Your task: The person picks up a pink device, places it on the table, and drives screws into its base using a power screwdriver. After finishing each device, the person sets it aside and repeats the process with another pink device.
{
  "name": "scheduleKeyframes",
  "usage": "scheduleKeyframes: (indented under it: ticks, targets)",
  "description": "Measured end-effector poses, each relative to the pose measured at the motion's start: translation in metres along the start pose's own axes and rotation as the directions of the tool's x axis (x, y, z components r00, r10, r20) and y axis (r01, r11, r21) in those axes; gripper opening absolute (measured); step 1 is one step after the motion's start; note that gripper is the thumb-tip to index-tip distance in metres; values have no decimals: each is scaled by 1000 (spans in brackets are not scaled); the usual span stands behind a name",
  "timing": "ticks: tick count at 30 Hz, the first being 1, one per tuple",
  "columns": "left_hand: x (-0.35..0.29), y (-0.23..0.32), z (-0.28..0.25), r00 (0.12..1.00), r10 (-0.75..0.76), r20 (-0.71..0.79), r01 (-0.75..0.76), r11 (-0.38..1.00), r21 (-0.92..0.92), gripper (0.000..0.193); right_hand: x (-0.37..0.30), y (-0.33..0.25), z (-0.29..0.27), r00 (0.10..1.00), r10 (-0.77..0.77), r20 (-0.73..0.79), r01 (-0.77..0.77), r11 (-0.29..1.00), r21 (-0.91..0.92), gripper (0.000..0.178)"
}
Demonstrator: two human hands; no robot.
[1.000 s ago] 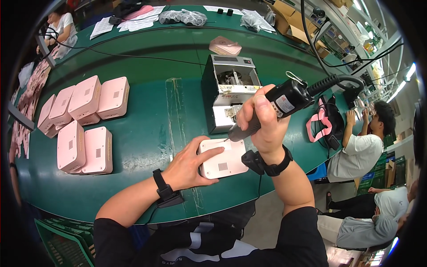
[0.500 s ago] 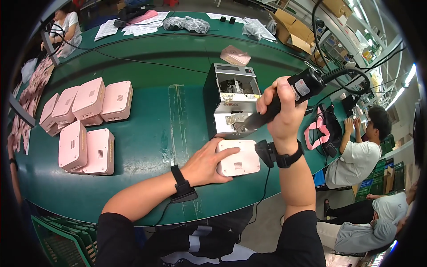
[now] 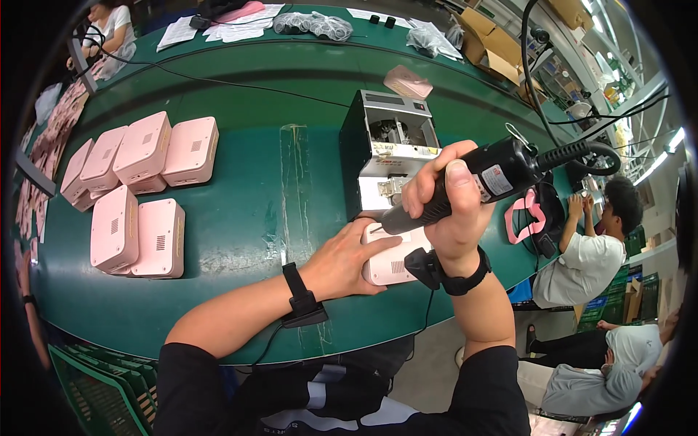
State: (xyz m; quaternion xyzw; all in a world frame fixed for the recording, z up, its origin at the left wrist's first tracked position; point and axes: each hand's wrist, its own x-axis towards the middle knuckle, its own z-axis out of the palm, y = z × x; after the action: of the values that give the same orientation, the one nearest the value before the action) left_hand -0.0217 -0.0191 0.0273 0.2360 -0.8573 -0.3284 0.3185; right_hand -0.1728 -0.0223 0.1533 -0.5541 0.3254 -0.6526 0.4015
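Note:
My left hand (image 3: 336, 263) grips a pink plastic housing (image 3: 390, 272) from its left side, the thumb and fingers along its edges. The housing lies on the green bench with a vented panel facing up. In my right hand (image 3: 459, 203) is a black corded electric screwdriver (image 3: 502, 171), held tilted with its bit down at the housing's far left corner. Whether a screw sits on the bit is too small to tell. Just beyond the housing stands a screw feeder (image 3: 392, 156), a black and silver box with an open top. My right wrist partly hides the housing's right side.
Several similar pink housings (image 3: 142, 149) sit in stacks on the left of the green bench (image 3: 233, 240). Another pink piece (image 3: 408, 81) lies behind the feeder. A pink and black strapped item (image 3: 525, 218) is at the right, near a seated person (image 3: 582, 247). Green crates (image 3: 102, 385) stand lower left.
My right hand has brought the screwdriver from the feeder's front down and toward me, its bit now at the housing's far left corner. My left hand keeps its grip on the housing.

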Motion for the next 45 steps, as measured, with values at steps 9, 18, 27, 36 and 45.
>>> scheduleKeyframes:
  ticks: [9, 18, 27, 36, 45]
  targets:
    - [3, -1, 0, 999, -28, 29, 27, 999, 34, 79, 0, 6, 0, 999, -11, 40, 10, 1000, 21, 20]
    - [-2, 3, -11, 998, -43, 52, 42, 999, 21, 80, 10, -18, -9, 995, -82, -57, 78, 994, -72, 17]
    - [-2, 6, -8, 995, -59, 75, 56, 998, 32, 79, 23, -18, -26, 984, -96, -150, 68, 982, -177, 17]
    - [3, 3, -8, 994, -84, 65, 78, 992, 96, 81, -55, -59, -65, 985, -21, -174, -10, 984, -176, 28]
    - [1, 8, -4, 996, -67, 51, 60, 991, 118, 82, -71, -50, -71, 974, -53, -220, 1, 974, -227, 27]
